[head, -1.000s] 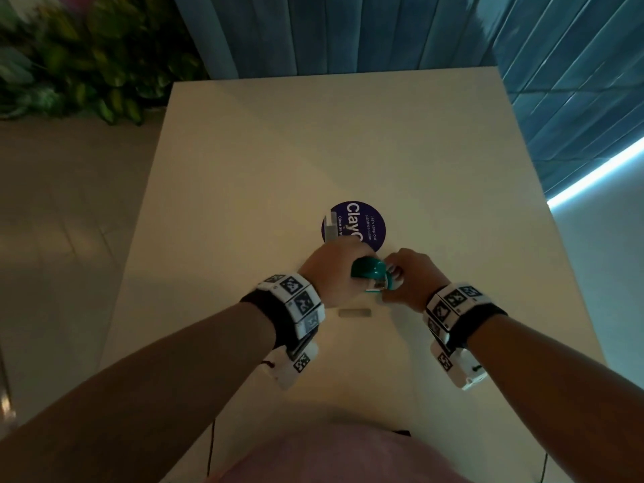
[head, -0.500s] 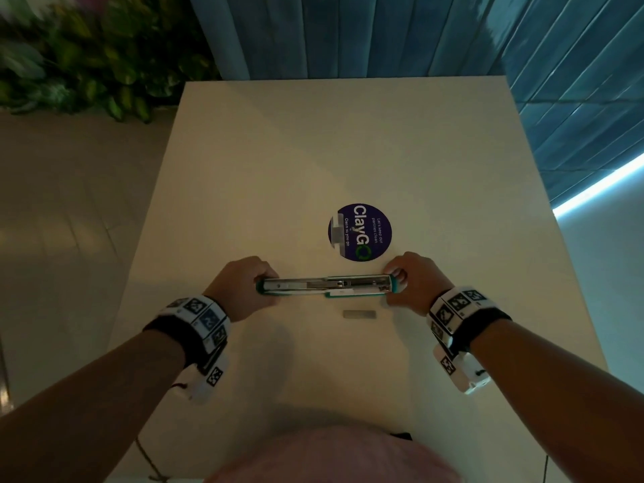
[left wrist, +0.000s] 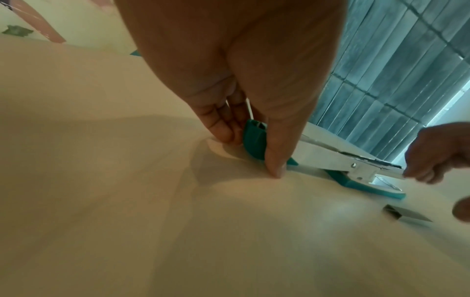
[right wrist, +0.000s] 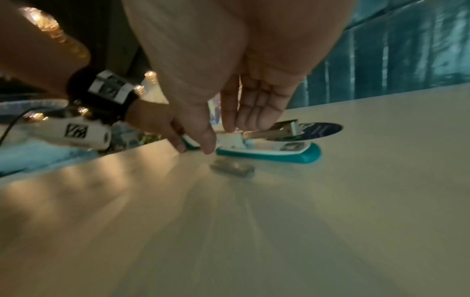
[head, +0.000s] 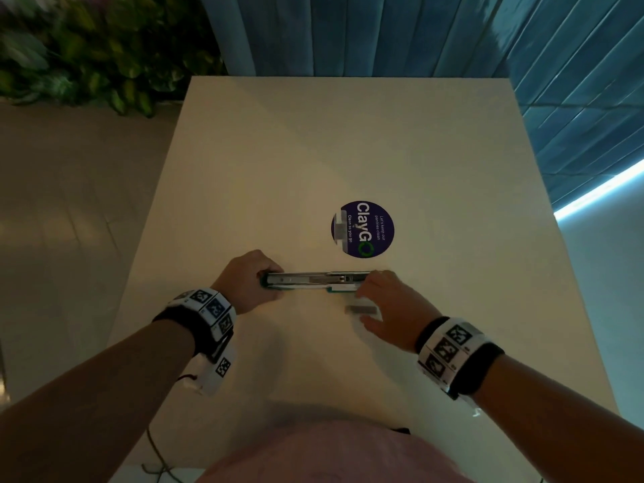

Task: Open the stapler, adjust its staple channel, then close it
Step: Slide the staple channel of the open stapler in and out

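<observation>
The teal stapler point(head: 313, 281) lies opened out flat on the white table point(head: 348, 141), its metal staple channel point(head: 315, 277) facing up. My left hand point(head: 265, 278) pinches the teal top cover point(left wrist: 254, 140) at the left end, thumb on the near side and fingers behind. My right hand point(head: 364, 301) hovers over the right half. Its straight fingers point(right wrist: 254, 108) touch the top of the raised channel point(right wrist: 269, 133) above the teal base point(right wrist: 274, 153). Its thumb hangs apart near the table. A loose strip of staples point(head: 360, 310) lies just in front of the stapler, under that thumb.
A round dark-blue sticker point(head: 362, 229) is on the table just behind the stapler. Plants point(head: 87, 64) stand past the table's far left corner, and a blue slatted wall point(head: 383, 33) runs behind. Bare tabletop surrounds the work spot.
A second ago the stapler was folded between both hands; my left hand swung its cover out to the left. Since then my right hand left the right end and reached over the channel.
</observation>
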